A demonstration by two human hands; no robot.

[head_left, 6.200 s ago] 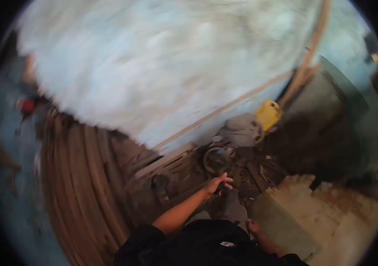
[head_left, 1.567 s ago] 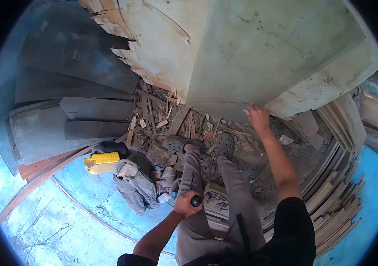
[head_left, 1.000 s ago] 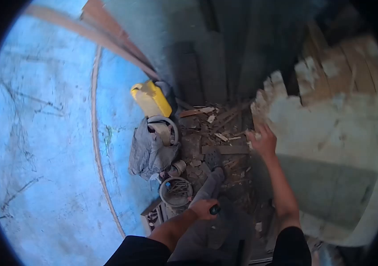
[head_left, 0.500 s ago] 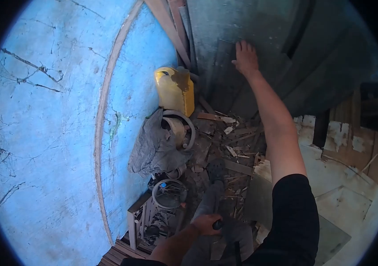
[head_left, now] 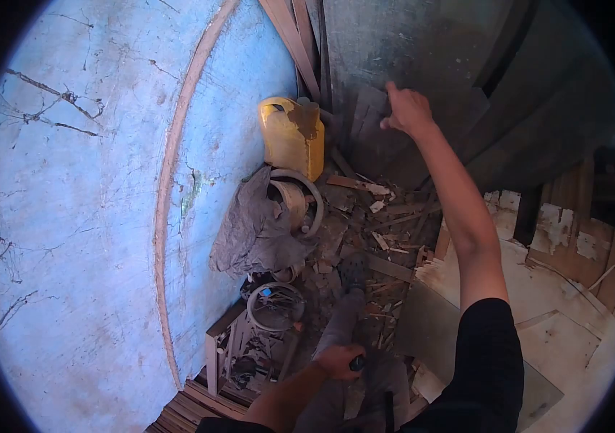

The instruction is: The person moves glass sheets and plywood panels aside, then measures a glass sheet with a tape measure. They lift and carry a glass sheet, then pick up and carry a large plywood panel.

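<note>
Low in the view, my left hand (head_left: 339, 361) is closed around a black cylindrical handle (head_left: 356, 363); only its round end shows, by my legs, and I cannot tell what tool it belongs to. My right hand (head_left: 410, 112) is stretched forward, in front of a large dark grey panel (head_left: 430, 43) at the back. Its thumb and a finger stand apart, and nothing shows between them. Left of that hand, a dirty yellow jerrycan (head_left: 294, 141) leans near the blue wall (head_left: 98, 216).
Grey cloth (head_left: 257, 231) hangs over a round tub (head_left: 293, 202). Closer lie a round rim (head_left: 276, 307) and a wooden frame (head_left: 211, 364). Splintered wood (head_left: 383, 242) litters the floor around my shoe (head_left: 354, 270). Peeling boards (head_left: 560, 289) lie to the right; planks (head_left: 293, 43) lean in the corner.
My right hand has come off its flat, spread pose on the panel and moved slightly right and down, some fingers now bent. My left hand keeps its hold, almost unmoved.
</note>
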